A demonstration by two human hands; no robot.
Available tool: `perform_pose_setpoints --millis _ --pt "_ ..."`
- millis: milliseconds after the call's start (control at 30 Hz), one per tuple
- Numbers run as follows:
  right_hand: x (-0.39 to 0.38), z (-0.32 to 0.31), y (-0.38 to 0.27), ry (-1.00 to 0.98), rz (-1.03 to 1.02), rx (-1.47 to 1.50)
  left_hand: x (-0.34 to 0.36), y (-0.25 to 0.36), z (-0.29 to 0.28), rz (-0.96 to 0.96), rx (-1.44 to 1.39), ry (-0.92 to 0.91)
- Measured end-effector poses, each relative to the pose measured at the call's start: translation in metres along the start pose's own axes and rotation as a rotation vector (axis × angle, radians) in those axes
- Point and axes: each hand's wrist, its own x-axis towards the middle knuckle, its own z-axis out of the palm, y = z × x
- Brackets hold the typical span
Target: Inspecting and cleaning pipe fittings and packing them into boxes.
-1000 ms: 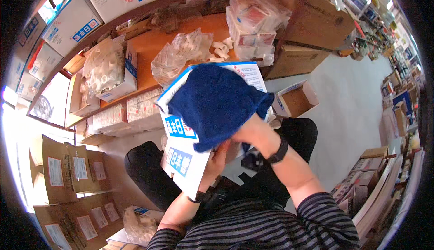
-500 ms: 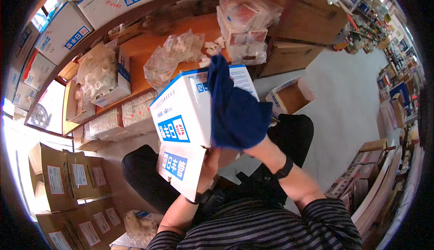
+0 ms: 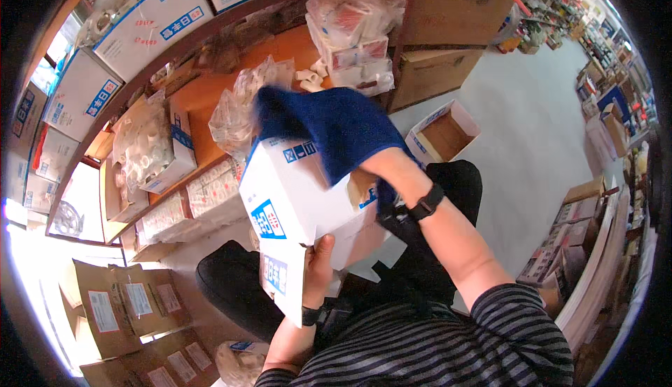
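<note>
A white cardboard box [image 3: 283, 180] with blue printing is held tilted above my lap, its flap [image 3: 276, 275] hanging down toward me. My left hand [image 3: 320, 268] grips the box beside this flap, thumb up along the flap's edge; its other fingers are mostly hidden. Spread across the box's upper side lies a dark blue cloth [image 3: 343, 128], its left end smeared by motion. My right hand [image 3: 381, 166] is closed on the cloth's near right part, with most of the fingers covered by the fabric.
An orange-brown shelf [image 3: 203, 100] ahead holds clear plastic bags [image 3: 245, 100] and white fittings [image 3: 309, 79]. White boxes [image 3: 150, 33] line the shelf above. An open small box [image 3: 444, 131] sits on the floor at right; brown cartons [image 3: 129, 310] stack at lower left.
The blue cloth has swung up and left, from hanging over the box's right side to lying across its top. The box has tilted slightly, and my left thumb now shows.
</note>
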Motion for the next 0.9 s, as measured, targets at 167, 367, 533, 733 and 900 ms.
perform_pose_setpoints --millis 167,367,533,733,900 --pt "-0.038 0.000 -0.001 0.208 -0.074 0.068 0.008 -0.007 -0.010 0.067 0.213 0.036" --pt "-0.069 -0.007 -0.087 0.150 -0.204 0.371 0.014 -0.035 -0.034 0.023 0.435 0.107" --pt "-0.024 -0.004 -0.070 -0.108 -0.160 0.202 0.009 -0.055 -0.029 0.098 0.482 0.308" --pt "0.006 0.004 -0.011 -0.136 0.020 -0.007 0.014 -0.062 -0.036 0.128 0.383 0.345" --pt "-0.045 0.000 -0.059 -0.164 -0.189 0.192 0.022 -0.094 -0.059 0.068 0.203 0.128"
